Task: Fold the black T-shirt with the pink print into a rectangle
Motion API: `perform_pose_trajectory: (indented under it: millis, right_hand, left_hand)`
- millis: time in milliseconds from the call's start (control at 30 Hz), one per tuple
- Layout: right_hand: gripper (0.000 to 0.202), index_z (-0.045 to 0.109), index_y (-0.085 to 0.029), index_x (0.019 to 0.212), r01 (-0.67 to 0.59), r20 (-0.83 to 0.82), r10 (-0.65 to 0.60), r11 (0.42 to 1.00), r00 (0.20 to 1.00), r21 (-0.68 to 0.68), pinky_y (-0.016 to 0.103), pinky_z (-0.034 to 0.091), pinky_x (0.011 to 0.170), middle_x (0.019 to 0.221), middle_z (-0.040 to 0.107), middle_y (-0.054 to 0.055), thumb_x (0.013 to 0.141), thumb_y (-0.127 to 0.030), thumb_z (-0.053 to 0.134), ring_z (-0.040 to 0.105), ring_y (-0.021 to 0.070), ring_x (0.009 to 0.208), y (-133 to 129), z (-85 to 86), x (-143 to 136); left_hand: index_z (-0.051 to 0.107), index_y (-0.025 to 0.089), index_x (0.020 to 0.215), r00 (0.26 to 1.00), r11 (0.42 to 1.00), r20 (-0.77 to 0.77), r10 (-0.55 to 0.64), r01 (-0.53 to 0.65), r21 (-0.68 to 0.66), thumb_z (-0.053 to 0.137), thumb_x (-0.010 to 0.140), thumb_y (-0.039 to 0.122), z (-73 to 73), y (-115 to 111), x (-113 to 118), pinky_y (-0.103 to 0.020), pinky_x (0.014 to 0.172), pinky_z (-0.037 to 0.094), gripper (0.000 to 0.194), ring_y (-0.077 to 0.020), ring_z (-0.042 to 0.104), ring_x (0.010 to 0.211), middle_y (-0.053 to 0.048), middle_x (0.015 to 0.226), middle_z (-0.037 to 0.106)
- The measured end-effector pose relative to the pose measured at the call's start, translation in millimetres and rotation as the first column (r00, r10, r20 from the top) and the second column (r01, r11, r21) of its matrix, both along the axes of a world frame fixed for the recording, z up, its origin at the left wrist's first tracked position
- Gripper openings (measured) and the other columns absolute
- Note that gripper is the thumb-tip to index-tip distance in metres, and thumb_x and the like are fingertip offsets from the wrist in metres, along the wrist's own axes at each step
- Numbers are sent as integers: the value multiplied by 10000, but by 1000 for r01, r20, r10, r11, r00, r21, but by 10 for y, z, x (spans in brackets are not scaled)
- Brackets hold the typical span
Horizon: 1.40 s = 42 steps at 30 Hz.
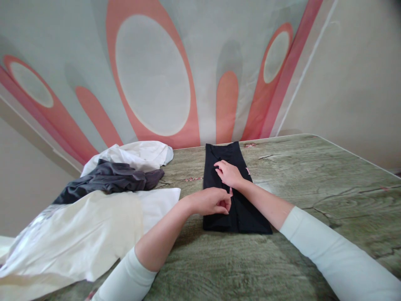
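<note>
A black garment point(219, 221), folded into a long narrow shape, lies flat on the wood-patterned table, with a small pale print near its right edge. My right hand point(229, 173) rests on its upper middle, fingers stretched out and apart. Just below and to the left, my left hand point(213, 201) is over the same garment. Its fingers are curled in, with one fingertip pointing up near my right wrist. Whether cloth is caught in those curled fingers is hidden.
Left on the table point(313, 175) lie several garments: a white one point(138, 152) at the back, a crumpled dark grey one point(115, 177) in the middle, and a cream-and-white one point(103, 225) in front. A wall hanging point(153, 75) with coral shapes stands behind the far edge.
</note>
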State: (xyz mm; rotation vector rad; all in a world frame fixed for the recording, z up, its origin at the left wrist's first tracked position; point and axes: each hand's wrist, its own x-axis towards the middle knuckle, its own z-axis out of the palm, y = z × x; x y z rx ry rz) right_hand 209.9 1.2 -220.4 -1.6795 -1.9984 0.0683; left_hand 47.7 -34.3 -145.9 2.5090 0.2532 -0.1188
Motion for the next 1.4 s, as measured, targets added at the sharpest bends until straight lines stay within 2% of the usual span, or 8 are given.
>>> perform_pose_trajectory:
  millis: [267, 367, 467, 567, 733, 933, 1233, 1400]
  right_hand:
    - [211, 539, -211, 1052, 9, -33, -8, 1000, 999, 16, 226, 400, 618, 998, 572, 26, 874, -237, 428, 561, 102, 652, 32, -55, 3]
    - [217, 538, -215, 1052, 4, -96, -2, 1000, 995, 12, 225, 411, 619, 980, 573, 21, 871, -226, 418, 560, 95, 625, 83, -120, 17]
    - [203, 551, -193, 1012, 31, -170, -21, 998, 985, 58, 235, 424, 704, 956, 578, 35, 857, -197, 420, 576, 124, 750, 165, -181, 48]
    - [195, 558, -168, 984, 75, -228, -51, 992, 972, 100, 255, 418, 782, 931, 586, 52, 836, -162, 432, 561, 145, 853, 248, -218, 87]
    - [212, 546, -161, 1018, 70, -252, -57, 996, 966, 46, 266, 427, 762, 873, 604, 42, 824, -187, 462, 567, 137, 786, 287, -214, 98]
    - [228, 536, -172, 1033, 59, -181, -53, 998, 982, 25, 263, 426, 736, 869, 587, 30, 812, -179, 479, 555, 137, 769, 225, -135, 35]
    - [212, 619, -182, 934, 92, 35, -96, 991, 995, 95, 280, 391, 779, 932, 566, 63, 850, -190, 424, 524, 168, 851, 169, -36, 27]
    - [307, 627, -205, 1039, 40, 110, -56, 989, 992, 146, 350, 337, 847, 1139, 568, 63, 828, -128, 419, 438, 221, 1037, 184, -10, 91]
  left_hand:
    - [599, 151, 884, 999, 995, -34, 38, -40, -88, 554, 784, 150, -109, -50, -7, -179, 614, 411, 110, -98, 558, 690, -8, 807, 604]
    - [577, 164, 922, 977, 976, 7, 215, -215, 16, 493, 818, 158, -90, -28, -81, -215, 697, 431, 134, -124, 574, 779, -18, 854, 616]
    - [561, 146, 937, 841, 789, 126, 526, -537, 297, 435, 849, 199, -180, -55, -145, -302, 813, 418, 163, -184, 557, 914, -74, 949, 603]
    - [445, 117, 1182, 747, 613, 219, 628, -648, 452, 399, 874, 279, -388, -165, -171, -379, 950, 341, 352, -234, 444, 1139, -139, 1200, 503]
    - [271, 96, 1344, 804, 639, 143, 577, -554, 533, 266, 892, 473, -638, -334, -186, -415, 1065, 187, 589, -255, 172, 1323, -136, 1428, 243]
    - [158, 120, 1394, 798, 642, 113, 592, -552, 532, 261, 880, 507, -595, -353, -207, -431, 1067, 178, 652, -247, 128, 1335, -111, 1464, 129]
    - [265, 190, 1373, 820, 660, 131, 557, -533, 529, 217, 881, 544, -634, -351, -232, -489, 1065, 126, 608, -264, 119, 1336, -80, 1455, 187]
    - [247, 237, 1377, 874, 728, 128, 468, -464, 506, 193, 897, 519, -559, -336, -253, -472, 1076, 112, 559, -229, 141, 1335, -44, 1453, 204]
